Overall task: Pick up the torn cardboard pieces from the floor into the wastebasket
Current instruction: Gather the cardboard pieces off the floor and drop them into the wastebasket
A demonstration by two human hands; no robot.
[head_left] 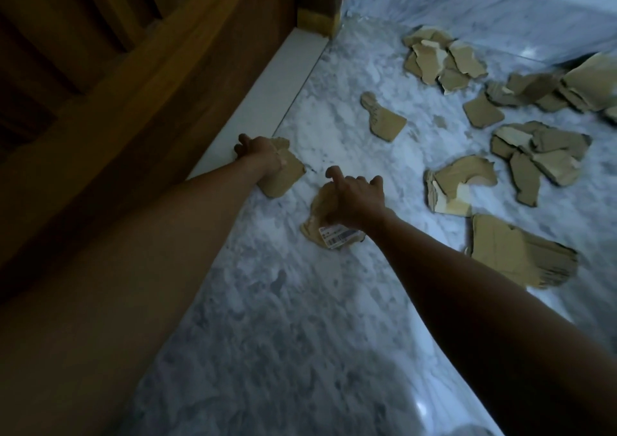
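Labelled torn brown cardboard piece (325, 226) lies on the grey-white marble floor (267, 302), gripped by the right hand (355, 201), fingers curled over it. Beside it, the left hand (260, 155) grasps another torn brown cardboard scrap (283, 178) against the white skirting strip (267, 94). Further torn pieces (521, 255) lie scattered beyond the right hand.

Torn cardboard pieces (541, 155) lie scattered on the marble floor (300, 318).

Two bare forearms enter from the lower frame, no sleeves in view. The left hand (262, 155) and right hand (355, 198) show no gloves.
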